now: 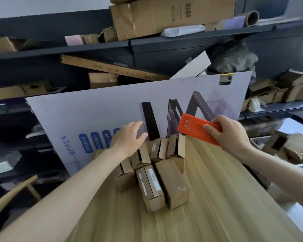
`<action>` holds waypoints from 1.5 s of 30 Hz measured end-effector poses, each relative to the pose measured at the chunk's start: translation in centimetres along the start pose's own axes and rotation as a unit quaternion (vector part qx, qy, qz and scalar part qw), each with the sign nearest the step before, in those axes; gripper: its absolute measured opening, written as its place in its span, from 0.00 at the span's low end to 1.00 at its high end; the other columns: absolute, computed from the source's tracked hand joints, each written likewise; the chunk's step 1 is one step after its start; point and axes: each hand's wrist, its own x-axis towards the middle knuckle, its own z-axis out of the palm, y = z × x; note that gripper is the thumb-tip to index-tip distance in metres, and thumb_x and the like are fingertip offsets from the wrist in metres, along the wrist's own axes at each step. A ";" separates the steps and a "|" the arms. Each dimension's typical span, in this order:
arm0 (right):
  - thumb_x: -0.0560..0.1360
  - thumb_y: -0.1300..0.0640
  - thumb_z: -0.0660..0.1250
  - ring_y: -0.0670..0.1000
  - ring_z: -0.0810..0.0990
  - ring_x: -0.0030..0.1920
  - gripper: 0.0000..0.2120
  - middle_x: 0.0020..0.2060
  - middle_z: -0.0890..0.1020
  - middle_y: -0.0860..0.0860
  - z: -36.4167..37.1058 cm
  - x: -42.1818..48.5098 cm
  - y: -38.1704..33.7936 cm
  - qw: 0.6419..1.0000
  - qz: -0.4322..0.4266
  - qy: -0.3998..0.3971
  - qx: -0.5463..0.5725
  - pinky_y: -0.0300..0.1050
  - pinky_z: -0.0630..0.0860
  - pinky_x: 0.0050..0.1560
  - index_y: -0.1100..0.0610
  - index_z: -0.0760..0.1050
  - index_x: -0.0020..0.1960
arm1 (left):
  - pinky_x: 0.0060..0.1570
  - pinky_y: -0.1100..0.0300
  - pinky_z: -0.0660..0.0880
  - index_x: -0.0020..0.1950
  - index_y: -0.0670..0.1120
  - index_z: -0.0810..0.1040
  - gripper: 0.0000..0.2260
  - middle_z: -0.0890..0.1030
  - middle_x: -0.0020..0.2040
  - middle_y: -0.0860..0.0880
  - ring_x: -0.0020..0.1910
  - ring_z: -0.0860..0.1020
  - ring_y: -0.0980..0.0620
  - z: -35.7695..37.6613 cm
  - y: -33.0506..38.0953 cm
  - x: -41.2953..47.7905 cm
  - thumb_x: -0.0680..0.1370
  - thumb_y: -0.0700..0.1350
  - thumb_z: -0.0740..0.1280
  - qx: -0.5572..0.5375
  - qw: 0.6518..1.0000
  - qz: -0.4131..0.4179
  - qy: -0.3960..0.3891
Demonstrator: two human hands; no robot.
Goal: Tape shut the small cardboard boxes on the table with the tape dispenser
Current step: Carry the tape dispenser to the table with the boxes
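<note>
1. One orange tape dispenser (194, 130), clenched in the right hand (229, 135), right of centre; its white characters are too blurry to read.
2. Left hand (129, 138) relaxed, fingers straight, above the small cardboard boxes (171, 184) mid-frame on the wooden table (217, 198).
3. Roughly nine boxes, can't count exactly; white labels (154, 179) unreadable.
4. White board (94, 109) behind: blue Chinese print.

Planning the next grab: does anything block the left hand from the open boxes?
Nothing visible does. The left hand is just above the open boxes; the right hand holds the dispenser off to the right.
</note>
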 end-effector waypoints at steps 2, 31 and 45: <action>0.76 0.46 0.66 0.52 0.77 0.40 0.11 0.38 0.77 0.47 0.8 1.4 0.1 1.000 -0.008 -0.020 0.018 0.52 0.77 0.39 0.54 0.75 0.47 | 0.65 0.52 0.69 0.76 0.50 0.62 0.23 0.66 0.75 0.50 0.73 0.65 0.50 -0.2 -0.3 0.2 0.82 0.55 0.57 0.011 1.000 -0.026 0.006; 0.76 0.45 0.65 0.52 0.79 0.39 0.12 0.40 0.80 0.48 12.0 6.5 2.5 0.977 -0.075 -0.186 0.073 0.56 0.80 0.37 0.54 0.74 0.46 | 0.69 0.58 0.60 0.76 0.47 0.62 0.23 0.65 0.75 0.50 0.74 0.63 0.52 6.6 -1.5 -3.1 0.82 0.51 0.58 -0.013 0.979 -0.202 -0.022; 0.76 0.47 0.66 0.50 0.78 0.32 0.10 0.35 0.77 0.45 13.6 2.8 4.3 0.983 0.041 -0.169 0.050 0.56 0.80 0.34 0.53 0.73 0.43 | 0.67 0.55 0.66 0.75 0.48 0.65 0.23 0.68 0.73 0.51 0.70 0.67 0.52 15.9 -4.4 -4.4 0.81 0.53 0.59 -0.108 0.972 -0.161 -0.131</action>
